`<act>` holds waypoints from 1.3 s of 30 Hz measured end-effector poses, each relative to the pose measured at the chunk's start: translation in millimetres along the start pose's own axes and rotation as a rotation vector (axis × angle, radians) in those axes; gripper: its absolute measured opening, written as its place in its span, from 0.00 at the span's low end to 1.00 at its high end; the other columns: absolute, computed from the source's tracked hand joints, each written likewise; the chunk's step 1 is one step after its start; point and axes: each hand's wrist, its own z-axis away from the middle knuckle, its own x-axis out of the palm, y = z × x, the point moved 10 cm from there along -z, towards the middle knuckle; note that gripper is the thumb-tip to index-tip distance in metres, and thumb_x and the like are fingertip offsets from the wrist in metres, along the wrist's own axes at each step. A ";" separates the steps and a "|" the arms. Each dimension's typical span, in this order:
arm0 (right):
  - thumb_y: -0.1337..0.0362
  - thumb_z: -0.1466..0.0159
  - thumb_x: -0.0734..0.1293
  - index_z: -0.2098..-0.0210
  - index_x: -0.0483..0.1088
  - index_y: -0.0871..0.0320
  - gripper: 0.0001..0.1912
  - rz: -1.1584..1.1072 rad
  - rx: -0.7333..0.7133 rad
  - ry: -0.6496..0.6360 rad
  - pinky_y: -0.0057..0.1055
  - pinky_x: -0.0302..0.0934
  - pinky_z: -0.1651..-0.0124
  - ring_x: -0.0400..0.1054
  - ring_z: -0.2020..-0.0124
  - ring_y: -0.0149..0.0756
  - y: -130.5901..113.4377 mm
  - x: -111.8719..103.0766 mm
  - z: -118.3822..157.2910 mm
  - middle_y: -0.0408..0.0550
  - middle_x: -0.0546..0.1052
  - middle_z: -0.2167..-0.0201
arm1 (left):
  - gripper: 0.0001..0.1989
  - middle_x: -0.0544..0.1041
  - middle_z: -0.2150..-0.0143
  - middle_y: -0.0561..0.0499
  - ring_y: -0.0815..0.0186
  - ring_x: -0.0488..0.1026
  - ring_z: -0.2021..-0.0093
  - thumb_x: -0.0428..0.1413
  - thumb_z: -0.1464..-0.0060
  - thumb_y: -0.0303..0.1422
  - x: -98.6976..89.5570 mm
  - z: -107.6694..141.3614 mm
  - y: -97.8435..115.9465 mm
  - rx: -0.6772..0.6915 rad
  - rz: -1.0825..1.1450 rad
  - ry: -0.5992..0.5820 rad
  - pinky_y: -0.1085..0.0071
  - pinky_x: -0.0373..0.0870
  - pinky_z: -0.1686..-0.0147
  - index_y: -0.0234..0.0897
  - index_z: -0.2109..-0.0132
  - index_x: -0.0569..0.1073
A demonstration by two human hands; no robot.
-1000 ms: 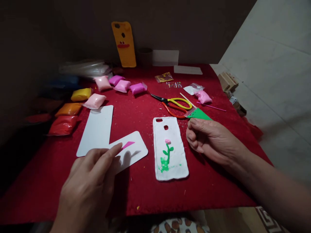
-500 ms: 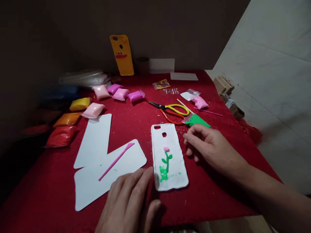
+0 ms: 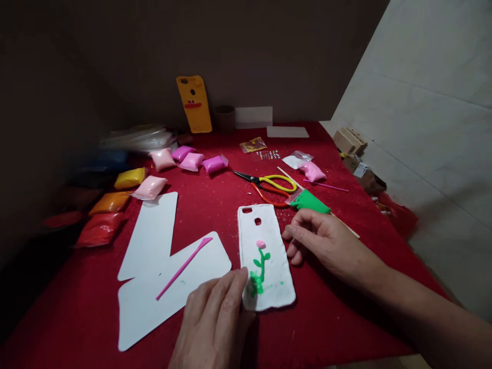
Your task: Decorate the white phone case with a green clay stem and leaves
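A white clay-covered phone case (image 3: 274, 277) lies flat on the red cloth, bearing a green stem with leaves, a pink flower and a green patch lower down. My left hand (image 3: 219, 318) has its fingers stretched out, with the index fingertip touching the case's lower left edge. The left thumb is mostly hidden behind the fingers, near the lower corner. At the case's right edge, my right hand (image 3: 315, 233) has curled fingers, thumb and index pressed together. Whether anything small is between them is hidden. A green clay packet (image 3: 310, 201) lies just beyond that hand.
White boards (image 3: 148, 241) carry a pink modelling tool (image 3: 184, 269) at left. Scissors (image 3: 265, 182) lie beyond the case. Several clay packets (image 3: 130, 178) line the left side. A yellow phone case (image 3: 198, 118) leans at the back beside a brown pot (image 3: 225, 118).
My left hand has moved right until its fingertip meets the case edge. My right hand has shifted slightly left, closer to the case. The view has tilted upward a little.
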 end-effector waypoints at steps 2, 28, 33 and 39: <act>0.60 0.36 0.63 0.73 0.61 0.58 0.12 -0.004 -0.017 0.010 0.25 0.64 0.75 0.71 0.79 0.30 -1.8 -0.9 -0.2 0.45 0.75 0.78 | 0.24 0.71 0.43 0.43 0.55 0.66 0.47 0.44 0.35 0.33 -2.5 -0.8 0.3 0.016 0.019 0.023 0.61 0.67 0.51 0.39 0.33 0.55; 0.56 0.42 0.70 0.73 0.63 0.60 0.16 -0.271 0.059 0.022 0.29 0.70 0.70 0.73 0.76 0.32 6.4 -6.7 -4.0 0.51 0.77 0.70 | 0.23 0.74 0.48 0.45 0.58 0.66 0.51 0.50 0.37 0.30 -3.6 -3.3 2.3 -0.006 -0.023 0.072 0.64 0.63 0.52 0.36 0.37 0.58; 0.57 0.41 0.69 0.73 0.63 0.61 0.15 -0.327 0.073 0.005 0.29 0.71 0.68 0.73 0.75 0.31 8.9 -4.5 -7.3 0.52 0.77 0.69 | 0.24 0.72 0.47 0.44 0.59 0.65 0.51 0.49 0.37 0.27 -2.7 -4.6 1.3 -0.044 -0.009 0.071 0.63 0.63 0.52 0.35 0.36 0.57; 0.58 0.41 0.69 0.72 0.64 0.60 0.13 -0.325 0.060 -0.001 0.28 0.70 0.68 0.74 0.74 0.31 8.6 -2.0 -9.0 0.50 0.77 0.70 | 0.22 0.76 0.53 0.44 0.62 0.69 0.57 0.52 0.39 0.29 -14.8 -7.5 6.9 0.093 -0.082 0.125 0.69 0.70 0.59 0.31 0.39 0.61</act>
